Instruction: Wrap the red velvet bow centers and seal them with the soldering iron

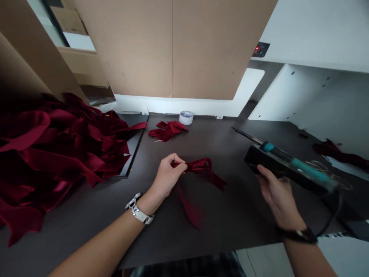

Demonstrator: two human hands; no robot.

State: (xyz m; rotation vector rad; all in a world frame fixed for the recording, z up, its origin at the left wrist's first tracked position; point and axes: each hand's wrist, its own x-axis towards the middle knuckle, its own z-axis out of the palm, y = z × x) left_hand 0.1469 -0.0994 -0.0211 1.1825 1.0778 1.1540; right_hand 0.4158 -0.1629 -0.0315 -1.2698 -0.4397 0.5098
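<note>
Evidently, the left hand (168,175) pinched a shiny dark-red ribbon bow (198,166) over the dark tabletop (225,223); the right hand (275,194) gripped a black block (253,157) bearing a slim teal-handled iron (270,147), its tip best kept clear of loose tails.

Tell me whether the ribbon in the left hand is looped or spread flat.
Looped: the dark red ribbon doubles back on itself beside the left hand, which pinches it, and two tails trail loose.

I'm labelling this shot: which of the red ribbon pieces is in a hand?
The looped bow near the middle, pinched by the left hand. The small bunch beside the tape roll, the large heap and the far-right piece lie untouched.
</note>
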